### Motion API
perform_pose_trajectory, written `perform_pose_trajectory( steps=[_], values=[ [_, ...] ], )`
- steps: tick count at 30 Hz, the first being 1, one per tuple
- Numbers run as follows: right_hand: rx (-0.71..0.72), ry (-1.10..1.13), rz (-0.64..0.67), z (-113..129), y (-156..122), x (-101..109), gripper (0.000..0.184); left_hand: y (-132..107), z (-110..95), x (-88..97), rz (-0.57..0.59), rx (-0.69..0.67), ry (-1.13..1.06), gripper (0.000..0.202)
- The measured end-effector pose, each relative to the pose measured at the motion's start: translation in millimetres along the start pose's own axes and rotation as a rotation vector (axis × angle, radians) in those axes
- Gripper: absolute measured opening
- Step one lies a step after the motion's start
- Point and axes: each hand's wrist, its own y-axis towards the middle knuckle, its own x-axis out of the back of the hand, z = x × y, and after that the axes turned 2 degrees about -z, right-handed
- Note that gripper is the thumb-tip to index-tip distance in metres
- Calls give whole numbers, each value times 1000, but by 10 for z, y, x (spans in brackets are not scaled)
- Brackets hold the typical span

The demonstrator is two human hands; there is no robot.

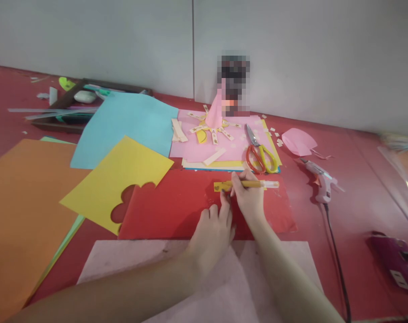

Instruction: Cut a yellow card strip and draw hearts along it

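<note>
My right hand [248, 197] grips a yellow pen [257, 184], its tip on a narrow yellow paper strip [221, 186] that lies on a red paper sheet [177, 206]. A small dark heart is drawn at the strip's left end. My left hand [213, 233] rests on the red sheet just below the strip, fingers curled, one fingertip pressing near the strip's lower edge. Both forearms cross a pale pink sheet [123, 264] at the near edge.
Red-and-yellow scissors [260, 152] lie on a pink sheet [237, 143] with a pink paper cone [213, 114] and decorated strips. A glue gun [320, 177] with its cord lies at right. Yellow [119, 179], blue [123, 125] and orange [18, 206] sheets spread left; a tray [72, 103] stands far left.
</note>
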Motion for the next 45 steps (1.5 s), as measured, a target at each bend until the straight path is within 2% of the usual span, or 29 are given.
perform_pose_trajectory(
  steps=[13, 24, 35, 40, 45],
  values=[
    [-5, 2, 42, 12, 14, -1, 30, 2, 5, 14, 16, 8, -32, 46],
    [-35, 7, 12, -9, 20, -1, 27, -3, 3, -6, 1, -5, 44, 46],
    [-21, -35, -21, -25, 16, 4, 26, -17, -3, -20, -12, 15, 22, 43],
    [-37, 28, -53, -17, 17, 14, 25, -11, -12, -33, -15, 6, 48, 44],
    [-54, 25, -14, -24, 20, 13, 25, -4, -1, -9, -16, 4, 44, 44]
  ],
)
